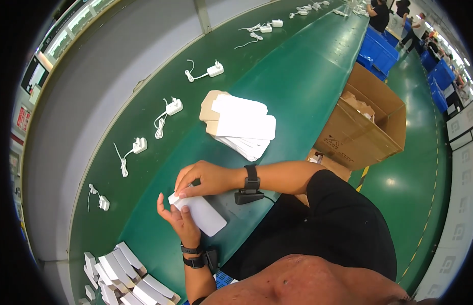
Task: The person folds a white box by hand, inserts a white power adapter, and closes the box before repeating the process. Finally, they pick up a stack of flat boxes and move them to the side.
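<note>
A small white carton [205,217] is between my two hands over the green bench, its long flat side facing up. My left hand [181,219] supports it from the near left side, thumb against the panel and some fingers stretched past its end. From above, my right hand [208,178] pinches the far left end of the carton, where a narrow flap stands up. The underside of the carton is hidden. Beyond my right hand lies a loose stack of flat, unfolded white cartons [246,124], some showing brown inner faces.
White plug adapters with coiled cables [139,146] lie spaced along the dark green strip at left. Several folded white boxes [117,269] are heaped at the lower left. A large open brown cardboard box [366,134] and blue bins [378,53] stand right of the bench. People work far off.
</note>
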Demonstrator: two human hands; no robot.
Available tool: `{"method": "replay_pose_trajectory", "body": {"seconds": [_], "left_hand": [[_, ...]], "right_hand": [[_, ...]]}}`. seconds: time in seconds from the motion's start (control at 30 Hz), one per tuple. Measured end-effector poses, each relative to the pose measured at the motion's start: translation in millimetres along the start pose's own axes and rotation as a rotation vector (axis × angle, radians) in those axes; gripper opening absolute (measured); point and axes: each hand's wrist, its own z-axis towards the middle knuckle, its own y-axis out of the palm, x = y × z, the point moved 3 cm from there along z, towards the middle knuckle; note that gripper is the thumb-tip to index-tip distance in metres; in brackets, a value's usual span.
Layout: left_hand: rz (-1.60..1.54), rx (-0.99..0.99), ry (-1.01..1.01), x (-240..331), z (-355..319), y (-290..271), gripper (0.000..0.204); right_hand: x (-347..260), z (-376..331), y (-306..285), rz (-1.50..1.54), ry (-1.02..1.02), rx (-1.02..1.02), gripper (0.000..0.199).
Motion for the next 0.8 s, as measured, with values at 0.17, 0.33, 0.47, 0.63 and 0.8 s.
{"method": "replay_pose_trajectory", "body": {"seconds": [0.17,0.33,0.47,0.63,0.8], "left_hand": [[0.024,-0.016,0.040,4.3,4.8,6.8,0.072],[0.091,-0.035,0.036,6.6,7.7,10.9,0.071],[0.120,-0.050,0.037,7.7,11.7,15.9,0.069],[0.140,-0.090,0.025,2.7,17.2,19.7,0.064],[0.162,-0.125,0.023,3.6,15.6,23.6,0.060]], "right_hand": [[-9.0,0.6,-11.7,-0.005,0.142,-0.034,0.022],[2.0,6.1,-16.5,0.072,0.151,-0.111,0.022],[8.4,10.7,-23.4,0.125,0.136,-0.082,0.023],[7.3,11.0,-35.8,0.153,0.204,-0.126,0.024],[21.1,8.8,-32.4,0.255,0.294,-0.138,0.023]]}}
